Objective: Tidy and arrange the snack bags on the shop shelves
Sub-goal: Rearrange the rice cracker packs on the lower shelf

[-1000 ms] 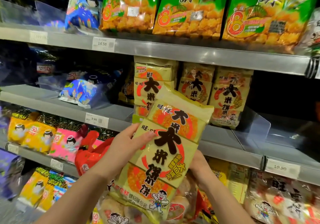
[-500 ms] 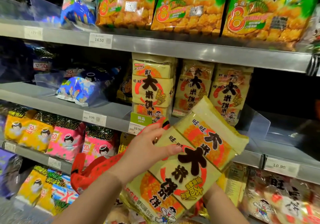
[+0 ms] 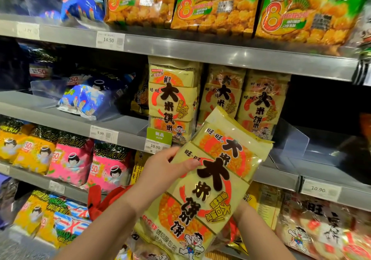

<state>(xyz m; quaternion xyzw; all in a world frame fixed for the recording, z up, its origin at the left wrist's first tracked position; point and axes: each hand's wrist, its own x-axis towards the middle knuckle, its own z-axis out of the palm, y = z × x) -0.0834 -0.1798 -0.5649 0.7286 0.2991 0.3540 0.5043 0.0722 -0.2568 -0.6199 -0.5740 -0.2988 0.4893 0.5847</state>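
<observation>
Grey metal shelves (image 3: 220, 56) fill the view in several tiers. On the top tier stands a row of big green bags (image 3: 216, 4) printed with golden puffs. In front of the middle tier, held in the air and off every shelf, is the yellow cracker bag (image 3: 210, 179); it is tilted with its top leaning right, and its top edge overlaps the bags behind it in the picture. Those are matching yellow bags (image 3: 172, 99), standing upright in three stacks on the middle tier. To their left on the same tier a blue bag (image 3: 86, 101) lies flat, and the tier below carries pink bags (image 3: 72, 163) beside orange-yellow ones. A clear plastic divider (image 3: 289, 145) stands just right of the yellow stacks. The left hand (image 3: 166, 171) grips the held bag's left edge, thumb flat across the front and fingers tucked behind. The right hand (image 3: 240, 209) is at the bag's lower right edge, mostly hidden behind it, so its grip cannot be made out. A small green tag (image 3: 159, 139) marked 10.90 hangs on the shelf rail just above the left hand.
</observation>
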